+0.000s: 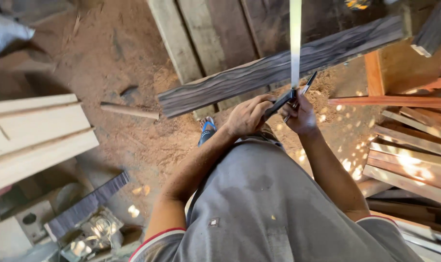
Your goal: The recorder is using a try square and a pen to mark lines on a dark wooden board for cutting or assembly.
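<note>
A thin black pencil-like tool (305,87) and a pale metal rule (295,43) are gripped by the right hand (302,115) beside the clenched left hand (247,116), just below the dark rough wooden plank (279,65), so a loosened grip could let the rule slip.

Single head-worn view, looking steeply down, close over own torso, sawdust floor (128,53) beyond

A dark grey plank (279,68) shows wavy black streaks; the metal strip (295,39) is pale silver, the shirt (279,208) grey, the sandal (207,130) blue.
</note>
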